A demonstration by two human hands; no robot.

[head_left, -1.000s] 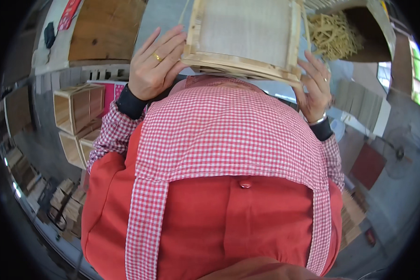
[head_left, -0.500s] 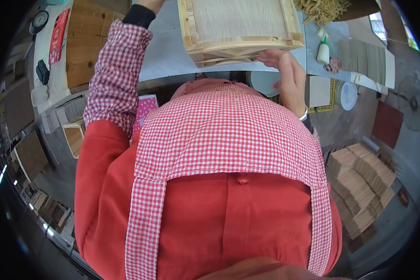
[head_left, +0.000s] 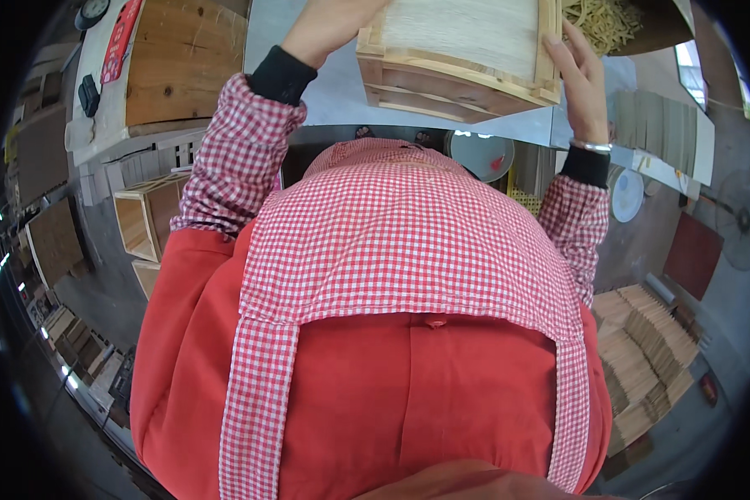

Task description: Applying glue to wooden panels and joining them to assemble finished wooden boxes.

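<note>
A pale wooden box (head_left: 467, 96), with a light panel (head_left: 467, 33) framed in its top, sits on the pale blue-grey worktable (head_left: 325, 108) at the upper edge of view. My right hand (head_left: 583, 87) is closed on the box's right side, thumb along its top rim and fingers at the outer face. At the far left corner of the box is my left hand (head_left: 333, 29); its fingers run out of the picture, so their grip is hidden. The front face shows recessed panels between wooden rails.
Thin pale strips (head_left: 604, 25) are heaped at the upper right, beside grey boards (head_left: 654, 125). Left of the table stands a brown wooden board (head_left: 183, 62) with a red packet (head_left: 121, 42). Stacked wooden pieces (head_left: 642, 358) lie at lower right, and an open crate (head_left: 146, 221) at left.
The box has shifted right, and its front face looks different. My right hand has moved from the front edge up to its right side. My left hand has come right, to the box's left corner.
</note>
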